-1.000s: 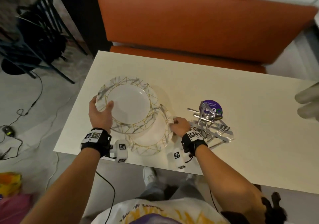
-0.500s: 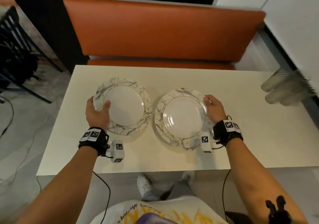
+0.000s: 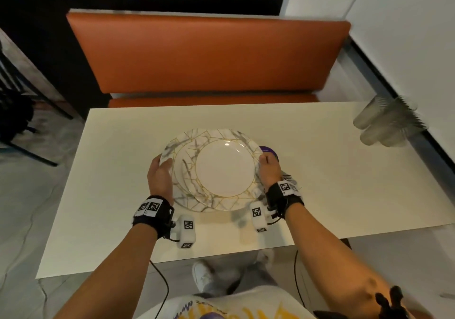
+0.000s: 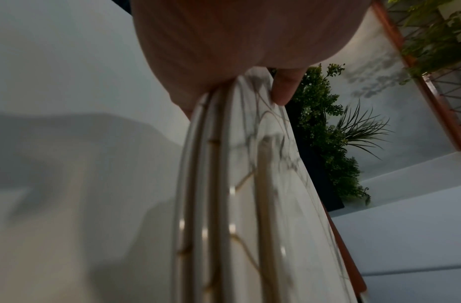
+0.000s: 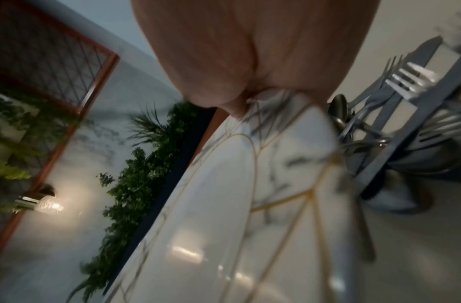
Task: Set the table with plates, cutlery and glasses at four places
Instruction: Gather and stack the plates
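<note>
Left hand [image 3: 159, 176]: gripping the left rim of the plate stack, thumb on top of the rim, fingers curled underneath; in the left wrist view [image 4: 224, 47] one fingertip presses the upper face.
Plate stack [image 3: 222, 168]: marble-patterned plates with gold lines, held between both hands over the middle of the table; several rims layered edge-on in the left wrist view [image 4: 224, 184]; top plate [image 5: 224, 205] glossy in the right wrist view; exact count not clear.
Right hand [image 3: 269, 169]: clasping the right rim of the same stack, thumb over the edge, fingers below it.
Purple lid [image 3: 268, 151]: just beyond the right hand's fingertips, partly hidden by the stack.
Cutlery pile [image 5: 395, 114]: just right of the right hand; forks, knives and a spoon lying crossed on the table.
Glasses [image 3: 384, 125]: well to the right of the right hand, at the table's far right edge, blurred.
Table [image 3: 118, 171]: pale top under both hands.
Orange bench [image 3: 209, 55]: beyond the table, ahead of both hands.
</note>
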Motion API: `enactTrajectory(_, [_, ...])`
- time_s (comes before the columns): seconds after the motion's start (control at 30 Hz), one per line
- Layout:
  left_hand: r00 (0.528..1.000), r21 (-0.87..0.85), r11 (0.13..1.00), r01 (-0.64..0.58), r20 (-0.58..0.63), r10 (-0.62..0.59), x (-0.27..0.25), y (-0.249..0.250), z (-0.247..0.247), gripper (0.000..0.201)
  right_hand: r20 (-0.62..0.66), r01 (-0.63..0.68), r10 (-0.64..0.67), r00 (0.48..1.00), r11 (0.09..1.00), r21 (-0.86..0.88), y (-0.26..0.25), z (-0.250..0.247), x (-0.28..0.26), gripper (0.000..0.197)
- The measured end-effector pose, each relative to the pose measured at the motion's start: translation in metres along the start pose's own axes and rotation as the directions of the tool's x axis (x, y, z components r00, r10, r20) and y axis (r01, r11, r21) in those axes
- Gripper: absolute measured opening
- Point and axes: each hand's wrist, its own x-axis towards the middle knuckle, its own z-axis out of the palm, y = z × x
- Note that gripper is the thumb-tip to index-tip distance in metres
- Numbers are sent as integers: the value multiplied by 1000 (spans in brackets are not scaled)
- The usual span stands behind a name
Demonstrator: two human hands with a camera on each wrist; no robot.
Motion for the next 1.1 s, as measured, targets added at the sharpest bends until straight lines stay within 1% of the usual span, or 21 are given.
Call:
enactTrajectory(0.1, [999,-23,999,37,-11,-37,-2,1,13,40,-4,-15,15,1000,1000,-5,-5,13,-6,29])
enactTrajectory(0.2, [996,-40,995,94,6,-94,0,1,25,44,48,-2,2,999,1000,-12,-9,16,-8,37])
enactTrajectory(0.23, [996,-22,995,93,17,-93,-1,1,30,44,77,4,-2,997,1000,-25,-10,15,-8,41])
enactTrajectory(0.3, [998,42,998,56,26,-57,-3,1,40,38,118,2,2,993,999,-40,-6,13,-5,46])
enactTrajectory(0.33, [999,78,996,34,37,-37,-3,-1,45,42,131,6,0,991,999,-46,-4,10,-2,49])
enactTrajectory(0.43, [996,196,980,-11,84,-5,-5,-3,60,64,178,16,-6,984,999,-52,3,-4,9,63])
enactTrajectory(0.5, [993,303,952,-48,119,13,-4,-5,73,70,190,-3,9,982,999,-33,9,-17,17,74])
enactTrajectory(0.6, [983,448,887,-113,180,35,-5,-4,100,69,178,-18,21,984,1000,-16,19,-41,33,78])
enactTrajectory(0.7, [973,579,800,-156,227,25,-5,-7,137,69,126,-57,55,991,998,15,30,-73,52,76])
enactTrajectory(0.73, [969,627,761,-171,247,14,-7,-8,151,70,111,-74,71,991,997,23,34,-86,57,74])
enactTrajectory(0.83, [959,747,634,-199,281,-31,-10,-20,201,74,64,-69,68,996,998,5,50,-130,77,70])
enactTrajectory(0.9, [951,784,586,-206,303,-70,-16,-24,222,75,55,-90,91,994,996,-27,61,-148,84,68])
enactTrajectory(0.93, [931,806,538,-249,351,-95,-21,-45,283,75,0,-150,150,989,989,-21,89,-194,110,68])
enactTrajectory(0.97, [932,827,507,-242,343,-115,-25,-43,284,74,4,-156,156,988,987,-42,90,-196,110,68])
enactTrajectory(1.0, [928,840,475,-263,354,-112,-28,-43,291,74,2,-165,166,986,985,-50,95,-201,113,67])
enactTrajectory(1.03, [920,851,441,-284,371,-124,-33,-55,315,73,-18,-194,193,981,980,-53,108,-221,119,67])
enactTrajectory(1.07, [920,868,407,-284,366,-138,-34,-57,320,73,-23,-201,200,979,978,-53,110,-226,121,66])
enactTrajectory(1.1, [911,871,394,-293,380,-161,-40,-66,338,71,-41,-222,220,975,974,-52,123,-240,126,66])
